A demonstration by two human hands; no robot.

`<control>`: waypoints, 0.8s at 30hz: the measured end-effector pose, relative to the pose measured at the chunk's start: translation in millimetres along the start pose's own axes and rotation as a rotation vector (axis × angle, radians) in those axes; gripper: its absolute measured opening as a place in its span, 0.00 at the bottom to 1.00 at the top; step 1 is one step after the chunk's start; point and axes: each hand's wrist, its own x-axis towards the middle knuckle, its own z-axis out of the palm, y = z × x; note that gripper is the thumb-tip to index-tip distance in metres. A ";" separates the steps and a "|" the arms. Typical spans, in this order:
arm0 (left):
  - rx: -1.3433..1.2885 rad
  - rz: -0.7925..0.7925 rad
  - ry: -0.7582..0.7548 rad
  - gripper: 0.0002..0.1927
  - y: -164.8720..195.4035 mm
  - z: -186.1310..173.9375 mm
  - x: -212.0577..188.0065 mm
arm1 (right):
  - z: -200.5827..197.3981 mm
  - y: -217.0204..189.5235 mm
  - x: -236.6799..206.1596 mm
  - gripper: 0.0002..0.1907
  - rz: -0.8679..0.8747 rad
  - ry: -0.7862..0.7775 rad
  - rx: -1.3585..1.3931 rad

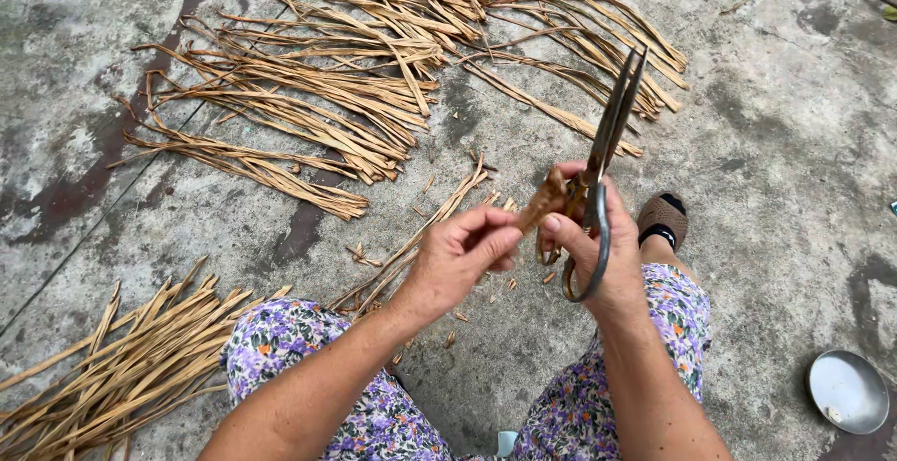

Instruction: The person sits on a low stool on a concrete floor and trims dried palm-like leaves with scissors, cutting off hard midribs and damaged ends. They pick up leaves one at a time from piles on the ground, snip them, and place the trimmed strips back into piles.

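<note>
Dried reed strips (pixel 121 368) piled on concrete floor (pixel 785 143) at lower left. Left hand (pixel 458 255) pinches a short brown strip piece (pixel 540 204) mid-frame; right hand (pixel 598 255) grips rusty scissors (pixel 607 143), blades nearly shut, pointing up. Metal dish (pixel 847 391) far right.

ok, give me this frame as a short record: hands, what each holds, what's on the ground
left hand: pinches a short brown stalk piece
right hand: grips large metal scissors, blades together, pointing up and away
ground: stained concrete
far pile: long dried stalks, spread out
near pile: dried stalks, at lower left
cuttings: small bits between the knees
metal dish: lower right
</note>
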 end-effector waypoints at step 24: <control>0.387 0.142 0.104 0.11 33.1 -42.9 6.9 | -22.5 -15.8 -21.8 0.26 0.205 -0.129 -0.515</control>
